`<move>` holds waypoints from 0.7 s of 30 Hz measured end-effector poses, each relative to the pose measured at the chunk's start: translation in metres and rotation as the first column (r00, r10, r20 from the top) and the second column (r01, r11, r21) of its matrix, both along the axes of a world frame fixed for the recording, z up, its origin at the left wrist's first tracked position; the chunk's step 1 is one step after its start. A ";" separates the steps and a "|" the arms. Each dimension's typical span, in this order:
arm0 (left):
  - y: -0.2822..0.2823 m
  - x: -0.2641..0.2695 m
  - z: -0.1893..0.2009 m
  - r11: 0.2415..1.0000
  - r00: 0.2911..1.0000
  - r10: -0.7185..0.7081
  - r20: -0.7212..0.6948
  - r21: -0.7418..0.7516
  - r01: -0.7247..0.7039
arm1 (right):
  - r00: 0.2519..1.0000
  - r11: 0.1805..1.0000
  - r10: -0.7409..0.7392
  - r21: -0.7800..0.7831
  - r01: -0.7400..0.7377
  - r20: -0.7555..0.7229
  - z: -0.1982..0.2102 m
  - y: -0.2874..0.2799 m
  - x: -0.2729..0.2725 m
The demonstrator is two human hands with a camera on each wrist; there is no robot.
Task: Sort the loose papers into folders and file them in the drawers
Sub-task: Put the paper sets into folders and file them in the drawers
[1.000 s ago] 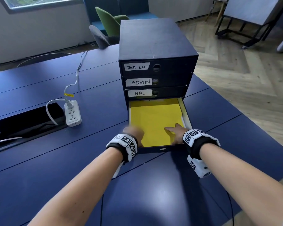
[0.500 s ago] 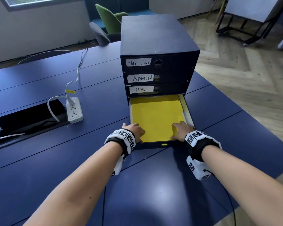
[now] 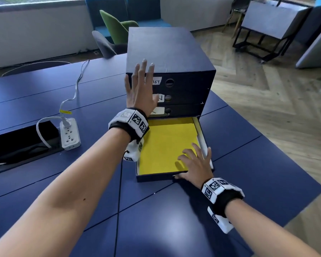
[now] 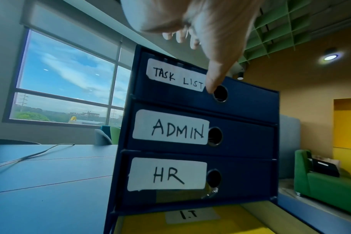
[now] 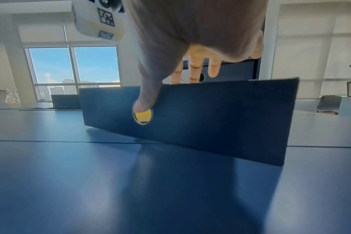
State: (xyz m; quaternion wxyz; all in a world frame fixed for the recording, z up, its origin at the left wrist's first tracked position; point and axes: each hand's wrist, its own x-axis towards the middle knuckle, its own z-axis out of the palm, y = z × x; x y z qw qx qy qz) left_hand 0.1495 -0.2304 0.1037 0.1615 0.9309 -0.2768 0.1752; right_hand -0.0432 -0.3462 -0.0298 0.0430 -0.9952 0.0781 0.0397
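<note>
Left hand (image 3: pixel 140 91): I see it spread flat, fingers straight, at the cabinet's (image 3: pixel 167 51) front top edge; contact unclear.
Right hand (image 3: pixel 195 164): I have fingers draped over the open drawer's (image 3: pixel 156 177) front, thumb at its pull hole.
Folder (image 3: pixel 167 145): yellow, flat inside the drawer.
Hidden: labels partly covered in my head view.
Count: four drawers, three closed.

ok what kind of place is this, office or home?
Most likely an office or meeting room. A long blue table carries a drawer unit labelled TASK LIST, ADMIN and HR, beside a power strip at a cable hatch. Lounge chairs and large windows sit behind.
</note>
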 end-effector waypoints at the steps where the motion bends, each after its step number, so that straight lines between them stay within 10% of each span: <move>1: -0.003 0.007 0.001 0.999 1.000 0.008 -0.025 0.034 -0.007 | 0.997 0.999 0.041 -0.038 -0.038 0.063 -0.005 -0.001 0.001; 7: -0.007 0.023 -0.011 0.997 0.998 0.055 -0.032 0.053 -0.053 | 0.950 1.000 -0.018 0.022 0.012 0.311 -0.011 -0.012 0.033; 21: -0.016 0.034 -0.030 0.996 0.996 0.088 0.003 0.016 -0.088 | 0.849 0.711 -0.528 0.549 0.440 0.004 0.000 -0.027 0.164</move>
